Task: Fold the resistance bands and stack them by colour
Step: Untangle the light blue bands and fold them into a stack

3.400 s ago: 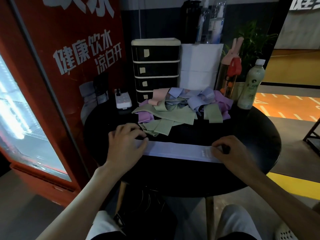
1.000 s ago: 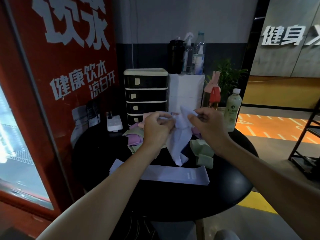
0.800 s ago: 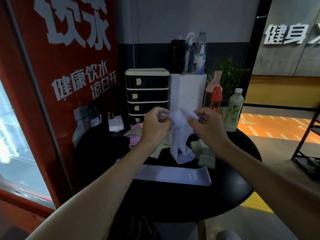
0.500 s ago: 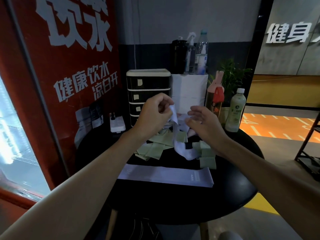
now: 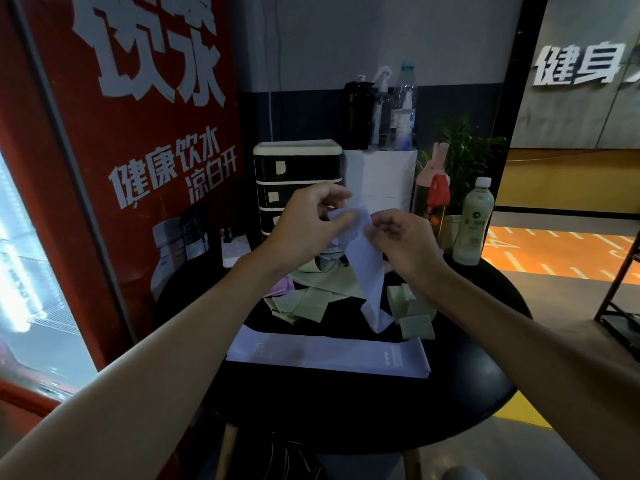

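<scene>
Lavender band (image 5: 367,268) held above the table (image 5: 346,410), its upper end pinched by the curled fingers of the left hand (image 5: 304,230) and right hand (image 5: 401,240); its lower end hangs near a flat band (image 5: 329,351) on the table's near side. Behind: pile (image 5: 311,299) of green and pink bands, drawers (image 5: 298,168), bottle (image 5: 472,223).

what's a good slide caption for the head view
Left hand and right hand pinch a lilac band above a flat band on the table.
</scene>
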The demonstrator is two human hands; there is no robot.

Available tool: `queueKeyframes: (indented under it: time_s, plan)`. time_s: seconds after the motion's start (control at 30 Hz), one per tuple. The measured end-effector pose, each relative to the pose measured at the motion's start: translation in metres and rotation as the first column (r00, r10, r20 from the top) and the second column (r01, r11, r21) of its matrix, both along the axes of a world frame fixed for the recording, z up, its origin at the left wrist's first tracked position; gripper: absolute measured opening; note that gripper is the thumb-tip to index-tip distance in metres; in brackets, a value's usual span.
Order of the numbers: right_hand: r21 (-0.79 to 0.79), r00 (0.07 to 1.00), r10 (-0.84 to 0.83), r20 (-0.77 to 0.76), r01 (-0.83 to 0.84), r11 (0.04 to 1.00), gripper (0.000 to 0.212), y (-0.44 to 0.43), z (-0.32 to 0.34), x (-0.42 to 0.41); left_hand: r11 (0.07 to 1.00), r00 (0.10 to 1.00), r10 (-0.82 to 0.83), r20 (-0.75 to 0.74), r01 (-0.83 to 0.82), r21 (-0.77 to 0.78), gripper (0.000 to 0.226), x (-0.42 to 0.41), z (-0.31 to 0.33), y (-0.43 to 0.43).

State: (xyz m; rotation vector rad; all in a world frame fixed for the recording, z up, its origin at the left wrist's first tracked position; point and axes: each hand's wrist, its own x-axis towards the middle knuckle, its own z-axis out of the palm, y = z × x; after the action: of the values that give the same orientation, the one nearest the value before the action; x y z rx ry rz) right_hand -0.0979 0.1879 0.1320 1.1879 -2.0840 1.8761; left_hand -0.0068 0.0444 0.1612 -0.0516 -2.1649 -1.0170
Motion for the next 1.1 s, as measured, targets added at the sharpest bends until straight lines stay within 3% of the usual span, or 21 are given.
queueKeyframes:
  time_s: [0.27, 0.5, 0.63, 0.87, 1.1]
  plan:
    - [0.009, 0.989, 0.111, 0.096, -0.113, 0.994, 0.021, 0.000, 0.002, 0.007, 1.000, 0.996, -0.006, -0.095, 0.003, -0.024, 0.006, 0.001, 0.008, 0.003]
    - [0.075, 0.992, 0.090, 0.090, -0.097, 0.992, 0.014, 0.000, -0.005, 0.006, 0.997, 0.980, 0.041, -0.195, -0.051, -0.049, 0.005, 0.003, 0.020, -0.004]
    - [0.019, 0.955, 0.206, 0.211, -0.215, 0.976, 0.013, -0.001, -0.012, 0.007, 0.996, 0.970, 0.062, -0.235, -0.074, -0.041, 0.005, 0.004, 0.023, -0.010]
    - [0.003, 0.934, 0.291, 0.207, -0.298, 0.954, 0.028, 0.003, -0.018, 0.010, 0.992, 0.955, 0.122, -0.269, -0.118, 0.032, 0.008, 0.007, 0.031, -0.022]
    - [0.039, 0.932, 0.281, 0.230, -0.297, 0.954, 0.022, 0.013, -0.021, 0.003, 0.956, 0.904, 0.271, -0.331, -0.213, 0.200, 0.011, 0.012, 0.048, -0.044]
